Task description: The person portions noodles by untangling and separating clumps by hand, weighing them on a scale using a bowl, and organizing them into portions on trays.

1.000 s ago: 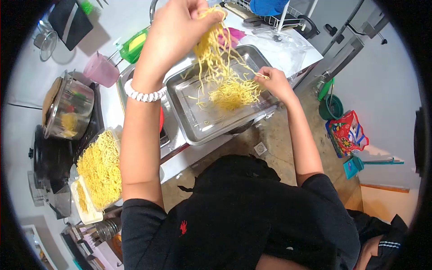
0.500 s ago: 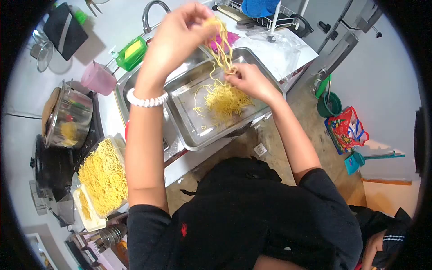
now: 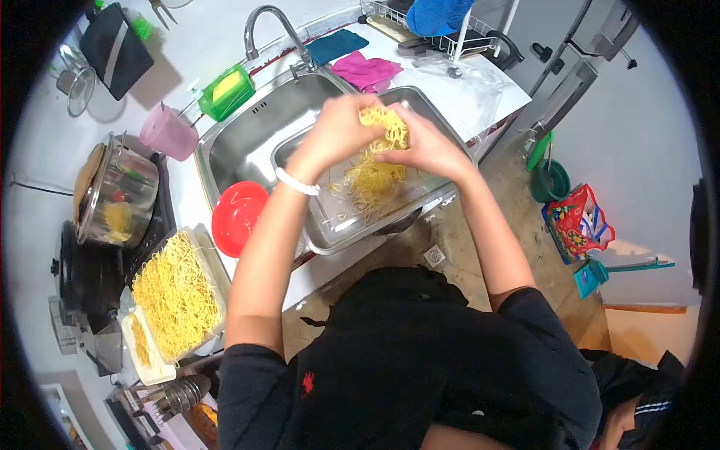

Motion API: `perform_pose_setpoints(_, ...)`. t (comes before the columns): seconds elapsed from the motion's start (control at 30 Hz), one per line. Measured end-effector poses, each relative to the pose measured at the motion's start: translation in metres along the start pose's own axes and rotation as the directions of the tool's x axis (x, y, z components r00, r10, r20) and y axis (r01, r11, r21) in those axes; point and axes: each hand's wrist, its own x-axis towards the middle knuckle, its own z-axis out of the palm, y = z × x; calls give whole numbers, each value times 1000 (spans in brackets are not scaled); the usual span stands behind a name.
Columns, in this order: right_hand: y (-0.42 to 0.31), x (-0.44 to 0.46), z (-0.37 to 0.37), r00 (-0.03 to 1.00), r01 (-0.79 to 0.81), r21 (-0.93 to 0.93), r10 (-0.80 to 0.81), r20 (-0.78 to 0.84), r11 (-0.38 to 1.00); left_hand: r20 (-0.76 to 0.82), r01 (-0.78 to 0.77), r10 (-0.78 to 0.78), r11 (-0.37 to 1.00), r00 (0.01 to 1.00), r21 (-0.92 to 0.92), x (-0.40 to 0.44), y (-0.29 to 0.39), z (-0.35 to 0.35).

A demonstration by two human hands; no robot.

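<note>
Yellow noodles are bunched between my two hands, above a rectangular metal tray. My left hand, with a white band at the wrist, is closed on the bunch from the left. From the right, my right hand presses its fingers and thumb around the same bunch. Under my hands a loose heap of noodles lies in the tray, with a few stray strands beside it. More noodles fill a clear container at the lower left, next to a pale lid holding some strands.
A sink with a faucet lies behind the tray. Near my left forearm is a red bowl. A pink cup, a green soap bottle and a glass pot stand left. Part of another person shows lower right.
My left hand has come down and my right hand has moved up beside it. The noodles that hung in long strands are now gathered between both hands. The red bowl is more exposed.
</note>
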Motion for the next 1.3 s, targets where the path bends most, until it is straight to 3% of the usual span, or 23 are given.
perform_pose_setpoints(0.07, 13, 3, 24, 997, 29, 203, -14, -72, 979, -54, -114, 116, 993, 992, 34, 5, 11, -20)
perform_pose_setpoints(0.17, 24, 11, 28, 993, -106, 60, 103, 57, 993, -165, -154, 159, 987, 973, 45, 2, 29, -51)
perform_pose_setpoints(0.27, 24, 2, 23, 969, -236, 124, 224, 108, 964, -224, -155, 126, 981, 966, -117, -5, 40, -75)
perform_pose_setpoints(0.3, 30, -1, 21, 966, -249, 69, 242, 90, 966, -225, -133, 90, 974, 970, -183, -9, 42, -78)
perform_pose_setpoints(0.4, 75, -6, 15, 970, -240, -126, 243, 12, 963, -162, -75, 51, 986, 985, -148, -10, 27, -61)
perform_pose_setpoints(0.43, 80, -8, 11, 962, -273, -68, 270, -42, 960, -216, -136, 142, 990, 966, 39, -12, 17, -45)
perform_pose_setpoints(0.5, 81, -9, 3, 952, -292, -27, 289, -98, 956, -42, -81, 84, 995, 996, 63, -4, -19, -4)
perform_pose_setpoints(0.57, 75, -10, -9, 957, -277, -66, 269, -107, 959, 100, -218, 203, 960, 974, 176, -3, -75, 55)
perform_pose_setpoints(0.67, 59, -10, -16, 967, -243, -124, 230, -107, 962, 71, -175, 160, 909, 985, 378, -23, -71, 98)
perform_pose_setpoints(0.77, 56, -11, -15, 984, -156, -50, 151, -96, 986, 152, -45, -21, 910, 988, 412, -3, -60, 87)
perform_pose_setpoints(0.87, 33, -12, -15, 992, -64, 78, 71, -99, 995, -6, -98, 105, 946, 994, 310, 6, -32, 47)
perform_pose_setpoints(0.97, 9, -3, -6, 993, -9, 231, 37, -115, 973, -14, -78, 87, 946, 996, 314, 11, 13, 5)
perform_pose_setpoints(1.07, 12, 9, 2, 986, -91, 365, 136, -100, 926, 3, -190, 191, 976, 982, 105, 16, 34, -9)
perform_pose_setpoints(1.1, 11, 10, 0, 985, -46, 387, 106, -135, 921, -12, -220, 220, 975, 975, 40, 14, 40, -11)
perform_pose_setpoints(1.2, 44, 6, -15, 962, -245, 504, 273, 19, 828, -80, -157, 157, 988, 984, 10, 14, 27, -13)
perform_pose_setpoints(1.23, 63, 2, -15, 955, -258, 334, 292, -53, 907, -118, -166, 173, 984, 978, 70, 13, 9, -9)
perform_pose_setpoints(1.3, 76, -12, -17, 935, -321, 134, 336, -110, 937, -97, 30, -21, 995, 995, 93, 18, -44, 18)
